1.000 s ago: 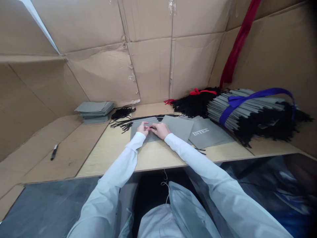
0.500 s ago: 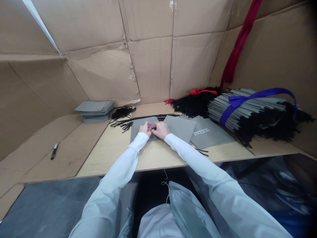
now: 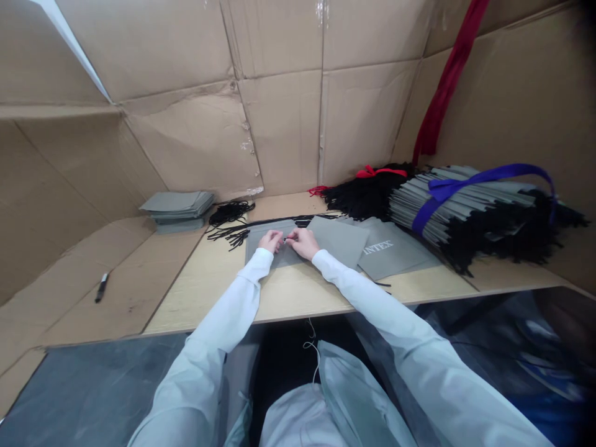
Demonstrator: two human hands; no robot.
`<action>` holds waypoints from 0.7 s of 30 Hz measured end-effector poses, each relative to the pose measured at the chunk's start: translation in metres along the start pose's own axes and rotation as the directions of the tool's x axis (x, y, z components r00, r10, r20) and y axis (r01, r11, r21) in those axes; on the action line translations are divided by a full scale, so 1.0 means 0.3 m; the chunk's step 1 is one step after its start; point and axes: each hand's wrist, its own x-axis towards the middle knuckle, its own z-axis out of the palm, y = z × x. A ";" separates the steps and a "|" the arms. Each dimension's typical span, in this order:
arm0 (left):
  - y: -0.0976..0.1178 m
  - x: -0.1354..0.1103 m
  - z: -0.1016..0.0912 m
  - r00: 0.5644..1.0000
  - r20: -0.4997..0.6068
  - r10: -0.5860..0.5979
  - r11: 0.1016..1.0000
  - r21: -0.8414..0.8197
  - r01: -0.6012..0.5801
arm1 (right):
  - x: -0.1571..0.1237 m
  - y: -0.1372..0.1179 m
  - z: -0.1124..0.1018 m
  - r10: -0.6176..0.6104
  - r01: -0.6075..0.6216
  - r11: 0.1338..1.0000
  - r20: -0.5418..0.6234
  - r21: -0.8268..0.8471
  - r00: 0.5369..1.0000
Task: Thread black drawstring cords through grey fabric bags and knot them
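Both hands meet over a flat grey fabric pouch (image 3: 261,234) lying on the table. My left hand (image 3: 270,241) is closed, its fingertips pinched at a short black cord (image 3: 287,239). From the other side, my right hand (image 3: 303,243) pinches the same cord between thumb and forefinger. Fingers hide most of the cord. Just right of my right hand, more grey pouches (image 3: 338,239) lie overlapped, one with white INTEX lettering (image 3: 378,248). Loose black cords (image 3: 235,236) run behind and left of the pouch under my hands.
A stack of grey pouches (image 3: 179,205) stands at back left beside a bunch of black cord (image 3: 230,212). A marker (image 3: 101,287) lies far left. At right are a red-tied black cord bundle (image 3: 358,192) and a purple-tied pouch bundle (image 3: 465,198). Cardboard walls (image 3: 284,130) enclose the table.
My hands have drawn slightly apart, the left one shifting a little to the left. The pouches and bundles lie as before.
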 end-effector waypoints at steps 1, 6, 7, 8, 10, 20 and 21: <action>-0.001 0.003 -0.001 0.998 0.057 0.002 1.000 0.002 -0.002 | 0.000 -0.002 -0.001 -0.002 0.002 0.999 0.001 0.052 1.000; 0.015 -0.014 0.003 0.981 0.194 0.031 0.999 0.017 -0.035 | 0.002 -0.006 -0.002 -0.044 0.038 0.957 0.014 0.289 0.999; 0.020 -0.020 0.006 0.981 0.190 0.029 1.000 0.002 -0.030 | 0.002 -0.005 -0.002 -0.048 0.038 0.945 0.022 0.324 0.999; 0.024 -0.024 0.009 0.983 0.182 0.034 0.999 -0.012 -0.032 | 0.003 -0.005 -0.002 -0.051 0.038 0.935 0.027 0.352 0.998; 0.027 -0.031 0.016 0.987 0.148 0.061 0.998 -0.031 -0.057 | 0.001 -0.006 -0.004 -0.058 0.044 0.923 0.024 0.381 0.998; 0.027 -0.041 0.002 0.975 0.029 0.220 0.970 0.102 -0.221 | -0.017 -0.043 -0.032 -0.070 0.071 0.969 -0.013 0.238 0.997; 0.026 -0.040 0.004 0.978 0.029 0.206 0.975 0.078 -0.208 | -0.016 -0.041 -0.033 -0.075 0.076 0.972 -0.013 0.223 0.997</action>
